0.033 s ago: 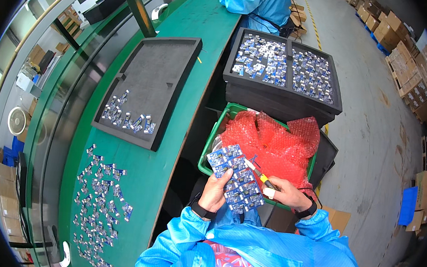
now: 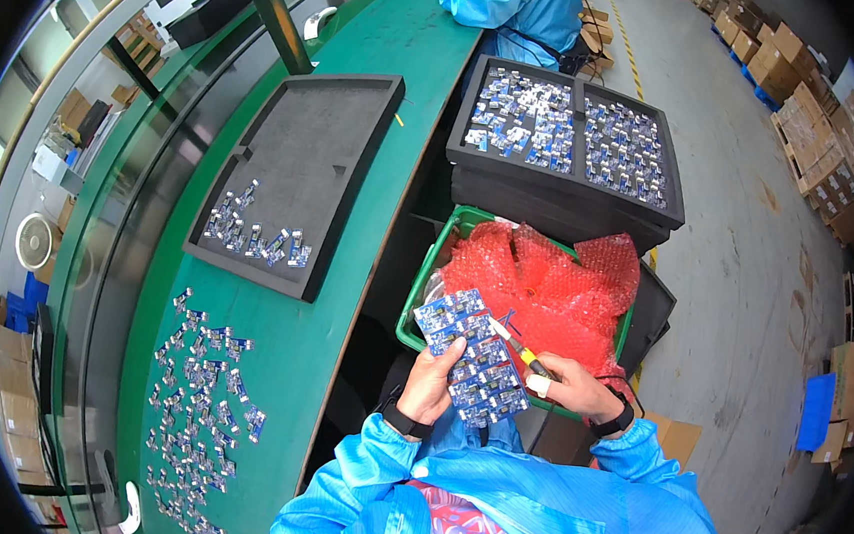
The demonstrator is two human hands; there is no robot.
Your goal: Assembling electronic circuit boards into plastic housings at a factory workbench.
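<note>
My left hand (image 2: 428, 383) grips a panel of joined blue circuit boards (image 2: 487, 377) by its left edge, thumb on top. The panel is tilted in front of my body, over the near edge of a green crate. In my right hand (image 2: 578, 387) is a slim tool with a yellow-and-black handle (image 2: 528, 359). Its pale pointed tip is at the panel's right edge; the exact kind of tool cannot be made out. A whitish cover is on one finger of that hand. Small separate circuit boards (image 2: 199, 390) lie scattered on the green bench (image 2: 283, 376) to my left.
A black foam tray (image 2: 302, 137) on the bench holds several small boards at its near end. Beyond the green crate (image 2: 425, 292) of red bubble wrap (image 2: 537, 276), stacked black trays (image 2: 563, 192) carry many boards. A co-worker in blue (image 2: 517, 13) sits farther along the bench.
</note>
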